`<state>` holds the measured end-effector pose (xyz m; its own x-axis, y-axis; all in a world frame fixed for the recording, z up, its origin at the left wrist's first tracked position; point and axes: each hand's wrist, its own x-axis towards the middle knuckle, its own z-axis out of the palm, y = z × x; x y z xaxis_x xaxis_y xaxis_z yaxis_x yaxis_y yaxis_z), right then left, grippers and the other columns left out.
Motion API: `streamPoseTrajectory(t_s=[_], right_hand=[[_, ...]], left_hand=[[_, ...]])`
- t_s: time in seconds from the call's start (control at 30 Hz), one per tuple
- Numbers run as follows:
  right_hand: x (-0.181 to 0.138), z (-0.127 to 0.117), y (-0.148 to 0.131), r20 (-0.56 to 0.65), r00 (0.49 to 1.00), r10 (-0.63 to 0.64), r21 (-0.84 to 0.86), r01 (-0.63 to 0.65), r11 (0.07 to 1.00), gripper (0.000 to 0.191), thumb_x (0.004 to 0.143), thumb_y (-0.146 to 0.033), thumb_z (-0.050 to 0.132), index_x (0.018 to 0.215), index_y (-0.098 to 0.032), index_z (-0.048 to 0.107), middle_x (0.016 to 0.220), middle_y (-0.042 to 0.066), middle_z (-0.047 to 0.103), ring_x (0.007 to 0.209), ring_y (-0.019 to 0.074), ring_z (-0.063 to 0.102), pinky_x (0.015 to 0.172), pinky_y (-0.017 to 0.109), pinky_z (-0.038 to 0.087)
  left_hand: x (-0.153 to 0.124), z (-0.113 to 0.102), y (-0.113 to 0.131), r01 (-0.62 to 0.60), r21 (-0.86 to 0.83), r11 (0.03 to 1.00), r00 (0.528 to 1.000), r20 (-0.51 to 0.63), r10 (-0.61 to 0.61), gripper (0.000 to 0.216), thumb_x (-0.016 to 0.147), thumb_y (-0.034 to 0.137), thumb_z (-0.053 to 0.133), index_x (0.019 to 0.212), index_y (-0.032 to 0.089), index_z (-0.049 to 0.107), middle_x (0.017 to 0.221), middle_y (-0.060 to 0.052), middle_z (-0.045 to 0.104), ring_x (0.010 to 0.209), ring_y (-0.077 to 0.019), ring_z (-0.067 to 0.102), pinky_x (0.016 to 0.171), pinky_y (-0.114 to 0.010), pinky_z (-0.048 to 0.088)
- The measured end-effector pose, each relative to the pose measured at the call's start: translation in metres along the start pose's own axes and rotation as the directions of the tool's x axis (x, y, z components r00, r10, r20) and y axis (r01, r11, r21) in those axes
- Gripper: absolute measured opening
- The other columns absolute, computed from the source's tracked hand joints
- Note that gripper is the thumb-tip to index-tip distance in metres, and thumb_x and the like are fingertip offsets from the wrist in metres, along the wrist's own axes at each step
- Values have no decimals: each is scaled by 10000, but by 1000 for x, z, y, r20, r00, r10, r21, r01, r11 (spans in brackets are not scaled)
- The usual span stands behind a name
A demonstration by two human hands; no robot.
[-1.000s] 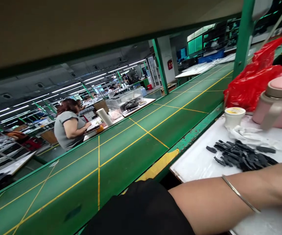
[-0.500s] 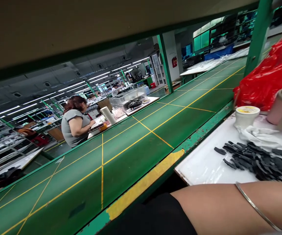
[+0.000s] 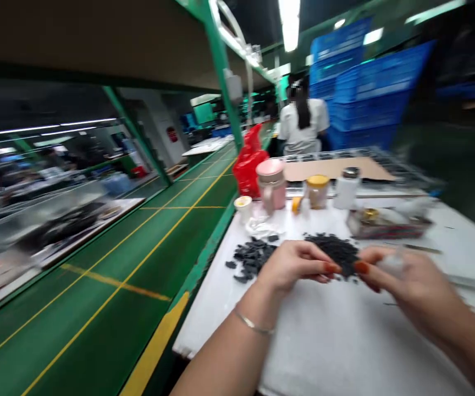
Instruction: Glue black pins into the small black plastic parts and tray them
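Note:
My left hand (image 3: pixel 293 268) and my right hand (image 3: pixel 398 272) meet over a white work table (image 3: pixel 324 341), their curled fingertips close together. Between them lies a heap of small black pieces (image 3: pixel 334 250), touching or nearly touching the fingertips of both hands. A second black heap (image 3: pixel 252 256) lies to the left of my left hand. Motion blur hides whether either hand grips a piece. A pale blurred patch shows at my right fingers.
Along the table's back stand a pink flask (image 3: pixel 271 184), a yellow-lidded jar (image 3: pixel 318 190), a white bottle (image 3: pixel 347 188) and a parts tray (image 3: pixel 390 224). A green conveyor belt (image 3: pixel 97 286) runs along the left. A co-worker (image 3: pixel 303 118) stands beyond, beside blue crates (image 3: pixel 369 88).
The view has swung right, from the conveyor and hall to the table. Both hands now show over the black pieces; earlier only my bangled forearm crossed the bottom.

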<state>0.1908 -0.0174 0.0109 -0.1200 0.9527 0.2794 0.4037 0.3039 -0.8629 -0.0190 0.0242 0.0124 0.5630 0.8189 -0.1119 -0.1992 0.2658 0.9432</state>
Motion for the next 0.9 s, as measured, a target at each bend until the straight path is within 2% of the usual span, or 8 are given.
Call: streamPoseTrajectory(t_s=[0.1,0.2,0.4,0.63,0.9], right_hand=[[4,6,-17,48,999,1,73,-4,997,370,829,-500,614,663,-170,602,598,1,556,554,124,480,530,247,364],[5,9,-26,22,999,-30,135,27,991,372,833,-489,613,658,-161,590,608,-2,561,575,120,488,558,240,372],[-3,9,-29,12,996,-85,106,84,991,351,852,-460,602,689,-149,621,633,5,580,605,130,501,556,244,360],[-4,13,-31,7,987,-159,20,158,987,298,870,-355,580,669,-139,616,626,7,588,593,123,505,552,251,334],[-4,12,-30,-5,985,-173,-2,173,985,240,853,-297,596,684,-133,646,642,10,608,602,123,516,548,248,331]], left_hand=[[5,3,0,17,-129,991,998,-65,-25,320,568,274,870,704,85,651,722,-79,666,575,-96,595,499,-142,456],[4,9,0,45,-238,970,997,-55,-60,322,570,222,879,780,94,671,703,-54,655,563,-76,582,507,-118,464],[0,12,0,33,-321,946,998,-47,-51,281,578,206,881,737,100,675,737,-53,656,591,-82,595,546,-130,500],[1,10,-3,7,-333,943,997,-70,-33,297,568,233,888,714,113,659,764,-43,646,658,-120,615,589,-182,524],[1,10,-2,40,-309,950,993,-92,-72,331,550,210,897,739,103,648,768,-66,655,626,-107,610,568,-155,518]])
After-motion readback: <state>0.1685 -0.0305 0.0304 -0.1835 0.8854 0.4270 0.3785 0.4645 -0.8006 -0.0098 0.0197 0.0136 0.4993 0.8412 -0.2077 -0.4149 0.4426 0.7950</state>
